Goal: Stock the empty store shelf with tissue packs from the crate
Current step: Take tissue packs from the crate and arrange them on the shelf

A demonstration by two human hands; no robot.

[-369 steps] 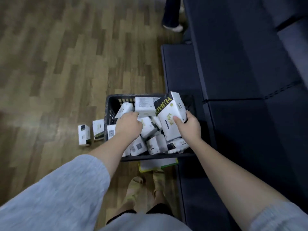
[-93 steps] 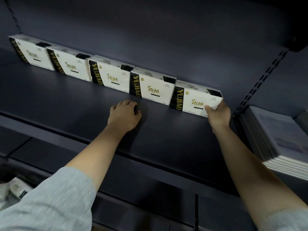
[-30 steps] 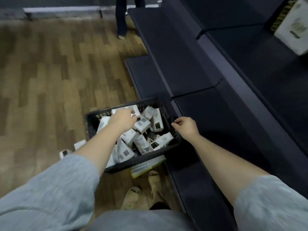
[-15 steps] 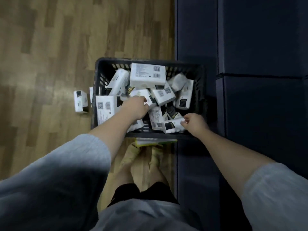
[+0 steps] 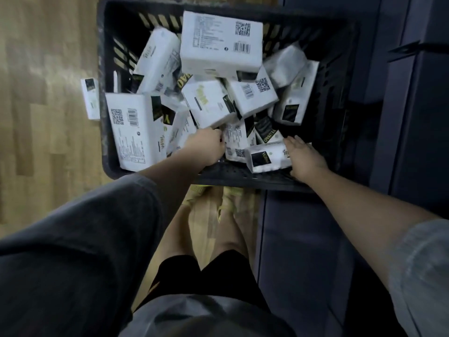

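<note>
A black plastic crate point(image 5: 104, 98) stands on the floor below me, filled with several white tissue packs lying at all angles; a large one point(image 5: 221, 42) lies on top at the back. My left hand point(image 5: 206, 148) reaches into the middle of the pile with its fingers curled down between packs; whether they hold one is hidden. My right hand point(image 5: 305, 159) lies with straight fingers against the right end of a small pack point(image 5: 268, 156) at the crate's near edge.
One loose pack point(image 5: 90, 98) lies on the wooden floor point(image 5: 43, 117) just left of the crate. The dark shelf unit's base point(image 5: 413, 117) runs along the right. My feet in yellow sandals point(image 5: 228, 199) stand just before the crate.
I have leaned closer over the crate. My right hand has opened onto the small pack at the near edge. My left hand has shifted right, deeper into the pile.
</note>
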